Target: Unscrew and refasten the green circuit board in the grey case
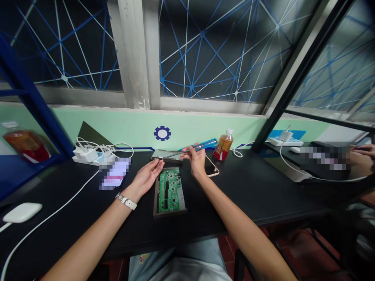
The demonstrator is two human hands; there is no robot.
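Note:
A screwdriver with a blue handle [206,144] is held in my right hand [193,158], its shaft pointing left toward my left fingertips. My left hand [149,175], palm turned up, has its fingers together near the tip of the shaft; whatever small thing they hold is too small to name. A green circuit board [170,190] in a grey metal tray lies on the black table between my forearms. Behind it, partly hidden by my hands, is a flat grey metal cover [167,156].
A drink bottle [223,145] stands behind a phone [211,168] at the right. At the left are a blurred-out phone [116,173], a power strip with chargers [89,155], a white cable and a white case [22,212]. Another person's hand [363,156] shows at the far right.

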